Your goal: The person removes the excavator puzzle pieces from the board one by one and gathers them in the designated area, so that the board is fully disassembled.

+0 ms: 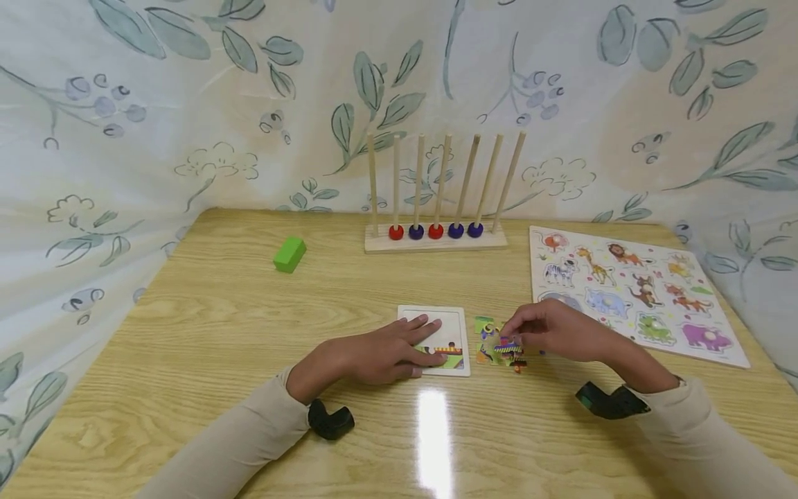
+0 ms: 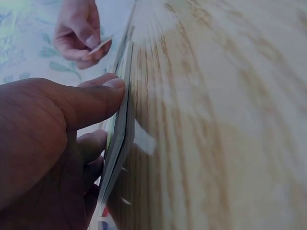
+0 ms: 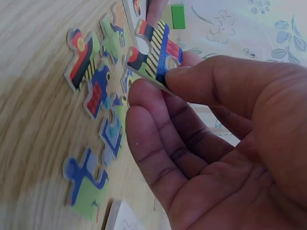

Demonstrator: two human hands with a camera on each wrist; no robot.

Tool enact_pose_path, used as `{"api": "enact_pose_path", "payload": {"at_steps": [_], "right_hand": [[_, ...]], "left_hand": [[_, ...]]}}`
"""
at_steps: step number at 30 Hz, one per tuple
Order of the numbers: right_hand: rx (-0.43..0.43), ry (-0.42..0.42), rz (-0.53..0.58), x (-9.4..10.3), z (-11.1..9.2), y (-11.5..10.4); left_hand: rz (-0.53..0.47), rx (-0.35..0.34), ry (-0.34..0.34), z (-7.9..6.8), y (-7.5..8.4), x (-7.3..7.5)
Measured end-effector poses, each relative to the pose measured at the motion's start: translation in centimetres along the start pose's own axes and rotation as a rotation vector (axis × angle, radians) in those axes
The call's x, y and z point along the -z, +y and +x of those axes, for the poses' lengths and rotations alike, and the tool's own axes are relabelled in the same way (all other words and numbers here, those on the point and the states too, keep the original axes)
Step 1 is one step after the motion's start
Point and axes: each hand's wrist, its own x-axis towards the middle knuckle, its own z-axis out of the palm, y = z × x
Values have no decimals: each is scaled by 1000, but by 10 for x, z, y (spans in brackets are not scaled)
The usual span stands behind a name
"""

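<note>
My left hand (image 1: 388,352) rests with spread fingers on a small white-rimmed puzzle tray (image 1: 465,346). Along the tray's lower part lie fitted pieces with green and striped print; the hand hides some of it. In the left wrist view the thumb (image 2: 98,103) touches the tray's edge. Just right of the tray, my right hand (image 1: 557,331) pinches a jigsaw piece (image 3: 158,55) between thumb and fingers. That piece carries yellow-black stripes, blue and red. Below it on the table lie several loose jigsaw pieces (image 3: 101,88), partly covered by the right hand in the head view.
An animal peg puzzle board (image 1: 598,277) lies at the right. At the back stands a wooden rack (image 1: 436,242) of upright rods with red and blue beads. A green block (image 1: 289,254) sits at the back left. Floral cloth (image 1: 312,90) hangs behind the table.
</note>
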Motion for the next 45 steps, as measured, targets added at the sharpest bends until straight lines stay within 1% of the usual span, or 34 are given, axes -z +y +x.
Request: {"api": "enact_pose_path", "payload": {"at_steps": [6, 11, 16, 20, 27, 36, 42, 45], "right_hand": [[25, -15, -35, 5, -7, 6], [7, -30, -44, 12, -15, 12], [-38, -28, -9, 19, -23, 19], [-64, -27, 4, 19, -28, 21], [-89, -75, 57, 18, -36, 23], [-97, -53, 42, 17, -44, 27], [-75, -3, -26, 16, -47, 28], [-76, 5, -35, 16, -49, 28]], "left_hand": [[-5, -11, 8, 1, -1, 0], [3, -4, 6, 1, -1, 0], [4, 2, 4, 0, -1, 0], [6, 0, 3, 0, -1, 1], [0, 0, 5, 0, 0, 0], [3, 11, 11, -1, 0, 0], [1, 3, 10, -1, 0, 0], [1, 3, 11, -1, 0, -1]]}}
